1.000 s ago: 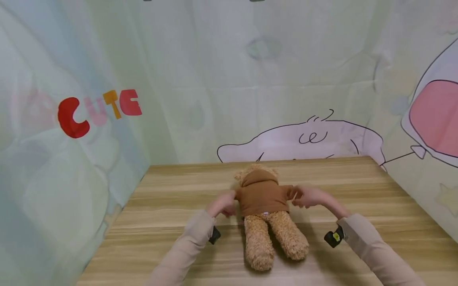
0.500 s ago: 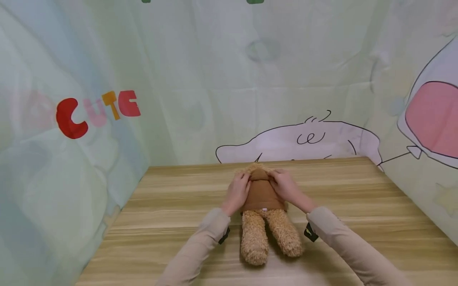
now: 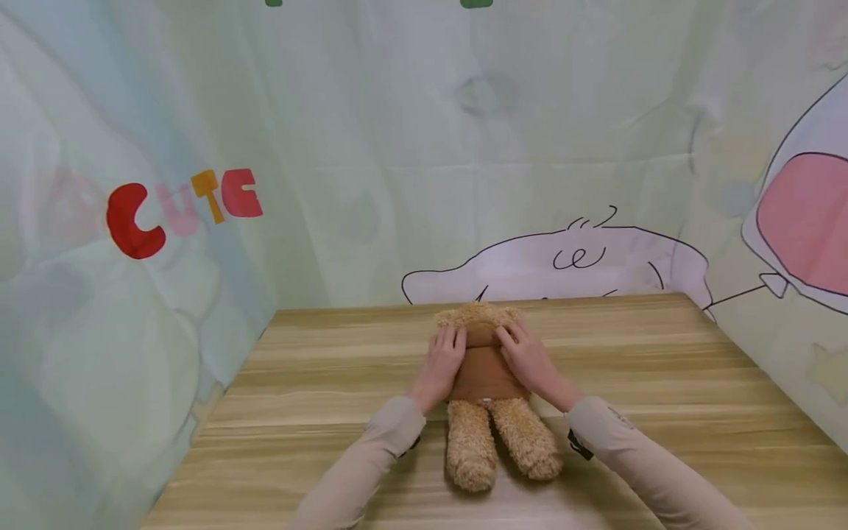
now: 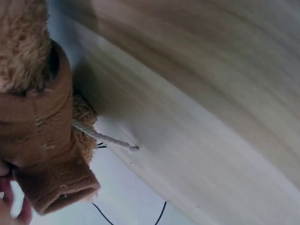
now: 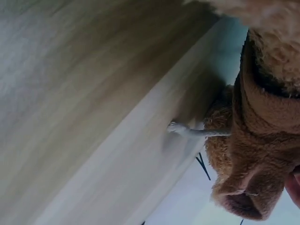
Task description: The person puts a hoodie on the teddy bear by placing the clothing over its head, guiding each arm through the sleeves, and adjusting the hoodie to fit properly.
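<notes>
A teddy bear (image 3: 472,445) in a brown hooded top (image 3: 486,374) lies face down on the wooden table, its legs toward me. My left hand (image 3: 440,366) rests on the left side of its upper back, fingers reaching forward beside the hood (image 3: 481,335). On the opposite side, my right hand (image 3: 530,362) lies likewise, its fingers extended along the hood's edge. Both thumbs are hidden. Close up in the left wrist view, an empty-looking sleeve (image 4: 56,178) hangs beside my fingers (image 4: 6,199). Another sleeve (image 5: 253,192) and a cord (image 5: 197,133) show in the right wrist view.
The wooden table (image 3: 318,368) extends on both sides of the bear. Behind it hangs a printed fabric backdrop (image 3: 384,147) with cartoon drawings and coloured letters.
Both hands have come inward from the bear's sleeves to either side of the hood. Since half a second ago, the fingers look straighter and spread. The bear's head shows more above the hood.
</notes>
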The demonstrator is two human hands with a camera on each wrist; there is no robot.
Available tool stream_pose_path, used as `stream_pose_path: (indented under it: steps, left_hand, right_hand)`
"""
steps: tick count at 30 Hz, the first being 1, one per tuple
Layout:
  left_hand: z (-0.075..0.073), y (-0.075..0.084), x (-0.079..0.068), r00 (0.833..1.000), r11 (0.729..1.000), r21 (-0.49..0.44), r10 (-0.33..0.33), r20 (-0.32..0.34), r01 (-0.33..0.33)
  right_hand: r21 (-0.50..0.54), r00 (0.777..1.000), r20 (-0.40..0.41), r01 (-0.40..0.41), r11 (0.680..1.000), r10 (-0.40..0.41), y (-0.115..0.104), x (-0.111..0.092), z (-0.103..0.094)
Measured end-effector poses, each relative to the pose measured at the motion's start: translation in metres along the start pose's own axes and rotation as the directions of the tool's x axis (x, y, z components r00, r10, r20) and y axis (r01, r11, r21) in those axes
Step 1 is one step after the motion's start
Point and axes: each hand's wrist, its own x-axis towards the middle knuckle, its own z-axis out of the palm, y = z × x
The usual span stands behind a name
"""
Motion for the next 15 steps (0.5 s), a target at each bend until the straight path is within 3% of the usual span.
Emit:
stream_pose_path:
  steps: [4, 8, 10, 13, 15]
  left_hand:
    - [0.0006, 0.0011, 0.0035, 0.998, 1.000, 0.010, 0.001, -0.067, 0.000]
    - [0.0039, 0.0015, 0.0045, 0.981, 1.000, 0.021, 0.010, -0.191, -0.006]
    - [0.0043, 0.0014, 0.0042, 0.975, 1.000, 0.029, 0.008, -0.221, -0.002]
    - [0.0026, 0.0013, 0.0044, 0.983, 1.000, 0.010, 0.002, -0.181, 0.000]
    - [-0.0013, 0.0009, 0.0062, 0.995, 0.999, -0.047, -0.011, -0.099, 0.007]
  right_hand:
    - [-0.039, 1.000, 0.010, -0.027, 0.999, 0.027, -0.0019, 0.0020, -0.0023]
    - [-0.068, 0.999, 0.044, -0.024, 0.997, 0.027, -0.0010, 0.0032, -0.0049]
    - [-0.116, 0.997, 0.070, -0.005, 0.993, 0.014, 0.0009, 0.0014, -0.0056]
    - [-0.166, 0.994, 0.109, -0.009, 0.986, 0.028, 0.0051, -0.0023, -0.0051]
    - [-0.149, 0.991, 0.116, -0.045, 0.988, 0.063, 0.0076, -0.0031, -0.0054]
